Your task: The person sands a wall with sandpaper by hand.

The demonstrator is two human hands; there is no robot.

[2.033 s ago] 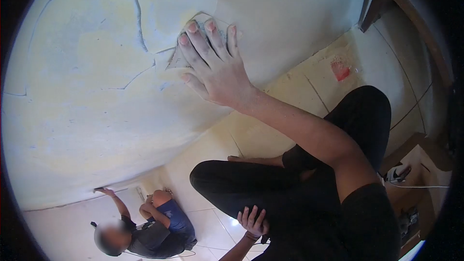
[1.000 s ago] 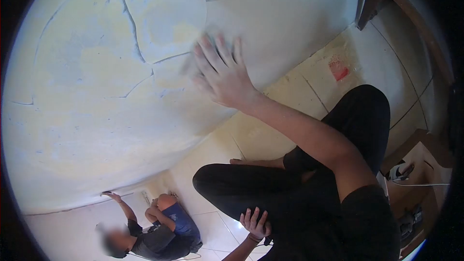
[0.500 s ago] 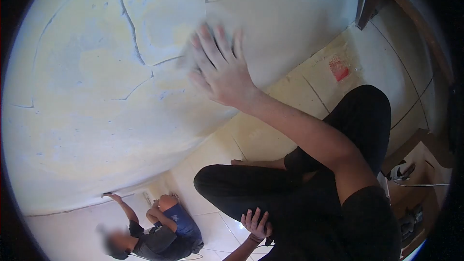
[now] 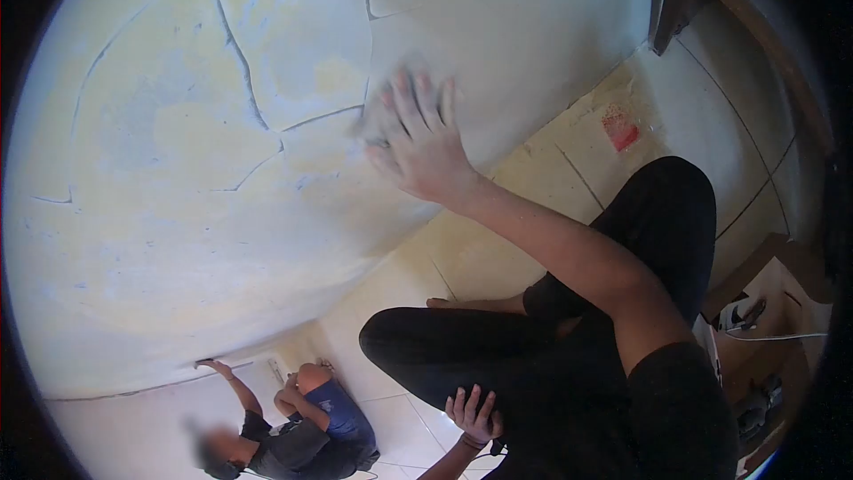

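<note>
One broad cream-and-white plastered wall (image 4: pixel 204 249), streaked with thin dark cracks (image 4: pixel 235 46) and bluish scuffs, fills the upper left of the view. Along its foot runs a floor of pale cream square tiles (image 4: pixel 480 249) with dark joints, where the wearer sits with legs folded in loose black trousers (image 4: pixel 444 342). Further off, at lower left, a co-worker in a dark shirt and blue shorts (image 4: pixel 298 444) sits close to the wall with one hand raised against it; whether that hand holds anything is too small to tell. At the right edge stands an open brown cardboard box (image 4: pixel 746 271) with dark tools and a white cable in it, and above it a dark brown wooden post (image 4: pixel 673 0) meets the floor beside the wall. The right hand (image 4: pixel 422 138) lies flat at the wall, fingers straight and slightly spread, their tips blurred, one crack ending just beside it. The left hand (image 4: pixel 475 415) rests on the black trouser leg, its fingers loosely extended and a little apart. Near the wall's foot, a red patch (image 4: pixel 620 129) marks the tiles. Least visible is a thin greyish sheet (image 4: pixel 371 122), blurred and mostly hidden between the right hand's fingers and the wall, its edge showing near the thumb.
</note>
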